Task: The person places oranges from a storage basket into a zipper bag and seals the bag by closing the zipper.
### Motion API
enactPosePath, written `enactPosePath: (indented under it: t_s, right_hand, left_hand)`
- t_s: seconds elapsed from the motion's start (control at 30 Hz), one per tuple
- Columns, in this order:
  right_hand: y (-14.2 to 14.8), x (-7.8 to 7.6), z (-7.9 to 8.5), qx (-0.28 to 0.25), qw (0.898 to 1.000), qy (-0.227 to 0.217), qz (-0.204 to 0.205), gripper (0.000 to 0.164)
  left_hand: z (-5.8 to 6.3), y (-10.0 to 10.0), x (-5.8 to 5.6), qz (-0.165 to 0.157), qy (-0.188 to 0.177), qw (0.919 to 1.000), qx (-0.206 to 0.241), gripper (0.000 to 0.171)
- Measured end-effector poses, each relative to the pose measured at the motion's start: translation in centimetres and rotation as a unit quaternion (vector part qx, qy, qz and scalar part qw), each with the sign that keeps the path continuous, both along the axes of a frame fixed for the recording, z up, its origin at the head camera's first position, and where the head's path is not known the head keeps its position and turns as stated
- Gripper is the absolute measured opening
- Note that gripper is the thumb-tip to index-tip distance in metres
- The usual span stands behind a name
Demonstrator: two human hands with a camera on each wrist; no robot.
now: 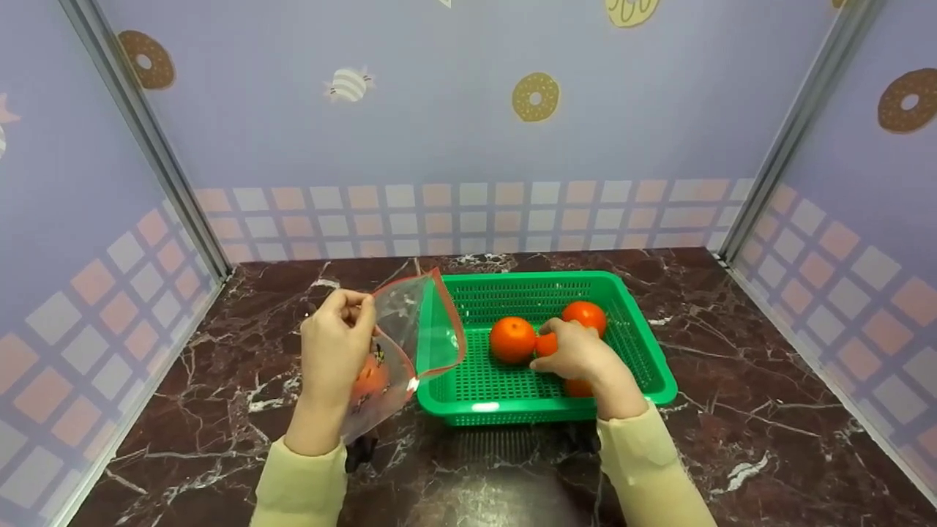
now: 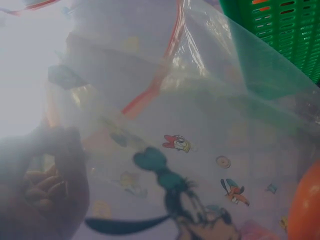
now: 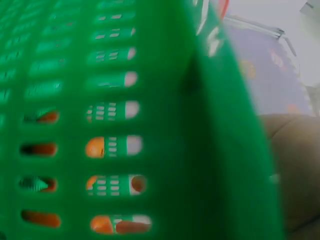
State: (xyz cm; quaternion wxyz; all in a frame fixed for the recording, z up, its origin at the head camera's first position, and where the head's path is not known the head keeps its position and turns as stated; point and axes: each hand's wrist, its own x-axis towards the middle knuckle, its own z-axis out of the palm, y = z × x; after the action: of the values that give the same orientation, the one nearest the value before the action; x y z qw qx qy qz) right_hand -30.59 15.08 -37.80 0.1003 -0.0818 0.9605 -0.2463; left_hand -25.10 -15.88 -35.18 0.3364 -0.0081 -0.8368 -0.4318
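My left hand (image 1: 333, 348) pinches the edge of a clear zip bag (image 1: 402, 311) with a red-trimmed mouth and cartoon prints. The bag's mouth gapes toward the basket, and an orange (image 1: 371, 377) shows inside, also at the right edge of the left wrist view. My right hand (image 1: 578, 355) reaches into a green plastic basket (image 1: 483, 410), thumb and fingers curled round an orange (image 1: 546, 345). Beside it sits another orange (image 1: 512, 340); one more orange (image 1: 584, 316) lies behind the hand, and another (image 1: 578, 388) is partly hidden below it. The basket wall fills most of the right wrist view.
The basket stands on a dark red marbled tabletop (image 1: 732, 410). A patterned back wall (image 1: 468, 132) and two side walls enclose the table. The bag's mouth overlaps the basket's left rim.
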Motion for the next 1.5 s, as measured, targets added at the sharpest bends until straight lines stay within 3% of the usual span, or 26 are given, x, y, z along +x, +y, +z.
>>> enactPosePath:
  t_s: [0.3,0.47,0.57,0.73,1.1,1.23,1.43,1.5]
  right_hand:
    - [0.9,-0.1,-0.3,0.059,0.997,-0.009,-0.054,0.079]
    - [1.9,-0.3,-0.5,0.102,0.993,-0.024,-0.047,0.086]
    - [2.4,-0.4,-0.8,0.109,0.993,-0.025,-0.034,0.075]
    - [3.0,-0.6,-1.1,0.119,0.992,-0.040,-0.020,0.041]
    - [3.0,-0.7,-1.2,0.118,0.991,-0.065,-0.016,0.024]
    - [3.2,-0.5,-0.7,0.101,0.993,-0.057,-0.011,0.036]
    - [3.5,0.2,0.4,0.079,0.996,-0.040,-0.007,0.077]
    - [3.5,0.4,0.8,0.067,0.997,-0.033,-0.003,0.080]
  left_hand:
    - [0.0,0.0,0.1,-0.005,0.002,1.0000,-0.004,0.014]
    - [0.0,0.0,0.1,-0.001,0.000,1.0000,-0.002,0.014]
    - [0.0,0.0,0.0,0.001,-0.004,1.0000,-0.002,0.014]
    - [0.0,0.0,0.0,-0.001,-0.002,1.0000,-0.003,0.013]
    - [-0.2,-0.1,0.0,-0.001,-0.009,1.0000,-0.003,0.014]
    - [-0.1,-0.1,0.0,-0.001,-0.012,0.9999,-0.004,0.014]
    - [0.0,0.0,0.0,-0.001,-0.009,0.9999,-0.004,0.014]
    - [0.0,-0.1,0.0,0.000,-0.009,1.0000,-0.004,0.014]
